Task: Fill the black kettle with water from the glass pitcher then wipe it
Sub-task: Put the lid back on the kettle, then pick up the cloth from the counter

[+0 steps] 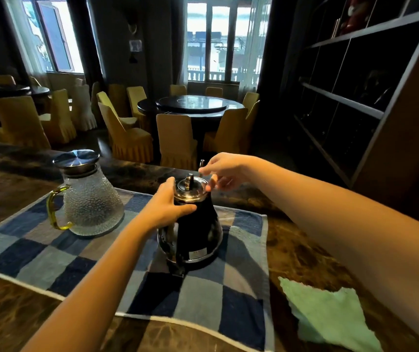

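The black kettle stands upright on a blue checked towel, its steel lid seated on top. My left hand wraps the kettle's upper left side just below the lid. My right hand hovers at the lid's far right rim, fingertips touching or nearly touching it. The glass pitcher, dimpled with a yellow handle and a steel lid, stands on the towel to the left, apart from both hands. A green wiping cloth lies crumpled at the lower right.
All of this rests on a dark marbled counter. Beyond it are yellow-covered chairs and a round dining table. Dark shelving rises on the right.
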Demonstrator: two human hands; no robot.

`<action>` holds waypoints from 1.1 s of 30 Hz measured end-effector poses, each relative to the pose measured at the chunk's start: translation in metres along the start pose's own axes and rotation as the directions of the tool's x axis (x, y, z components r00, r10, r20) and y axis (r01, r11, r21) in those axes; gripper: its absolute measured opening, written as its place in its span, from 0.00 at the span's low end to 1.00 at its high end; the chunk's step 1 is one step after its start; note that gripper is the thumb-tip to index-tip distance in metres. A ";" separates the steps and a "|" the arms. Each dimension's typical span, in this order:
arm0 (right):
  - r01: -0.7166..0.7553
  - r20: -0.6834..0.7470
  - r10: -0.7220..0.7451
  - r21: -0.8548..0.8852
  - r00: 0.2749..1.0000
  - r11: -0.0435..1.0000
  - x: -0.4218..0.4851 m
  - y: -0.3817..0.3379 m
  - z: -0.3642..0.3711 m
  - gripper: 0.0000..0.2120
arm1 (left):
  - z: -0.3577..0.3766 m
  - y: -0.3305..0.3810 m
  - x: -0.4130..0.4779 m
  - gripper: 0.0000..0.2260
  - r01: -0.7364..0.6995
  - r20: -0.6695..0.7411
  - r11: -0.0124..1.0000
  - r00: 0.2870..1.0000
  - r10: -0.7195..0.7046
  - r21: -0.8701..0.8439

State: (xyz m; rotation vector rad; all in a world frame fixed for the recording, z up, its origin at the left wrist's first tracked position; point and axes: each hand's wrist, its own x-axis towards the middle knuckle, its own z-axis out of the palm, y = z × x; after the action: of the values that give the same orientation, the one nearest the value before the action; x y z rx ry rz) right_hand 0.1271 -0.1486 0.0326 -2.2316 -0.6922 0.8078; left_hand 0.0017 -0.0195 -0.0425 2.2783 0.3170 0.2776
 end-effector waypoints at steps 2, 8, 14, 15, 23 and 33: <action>0.059 -0.046 -0.062 -0.058 0.997 0.997 -0.011 0.027 -0.012 0.10 | -0.005 0.001 0.001 0.33 0.019 0.036 1.000 0.999 -0.018 -0.009; 0.039 0.043 -0.024 -0.393 0.999 0.919 -0.054 0.132 -0.028 0.03 | -0.011 0.005 0.005 0.33 0.072 0.130 0.997 0.989 -0.071 0.001; -0.154 0.019 0.226 -0.676 0.974 0.720 -0.114 0.218 -0.002 0.21 | -0.009 0.026 0.013 0.33 0.003 -0.088 0.999 0.996 -0.007 -0.054; -0.163 0.006 0.232 -0.695 0.973 0.701 -0.125 0.222 0.004 0.24 | -0.009 0.030 0.015 0.33 -0.009 -0.118 0.999 0.993 0.003 -0.050; -0.159 0.041 0.206 -0.496 0.978 0.854 -0.147 0.253 0.021 0.11 | 0.016 0.038 0.032 0.25 -0.146 -0.171 0.970 0.969 0.180 0.194; 0.090 -0.129 0.038 0.846 0.991 0.526 -0.152 0.271 -0.012 0.38 | 0.018 0.030 0.038 0.15 -0.175 -0.193 0.947 0.954 0.231 0.270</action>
State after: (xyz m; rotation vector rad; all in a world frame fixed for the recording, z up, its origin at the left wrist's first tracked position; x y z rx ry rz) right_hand 0.1014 -0.4271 -0.1030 -1.3230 -0.1573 0.7436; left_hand 0.0471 -0.0396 -0.0286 2.5382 0.2396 0.6355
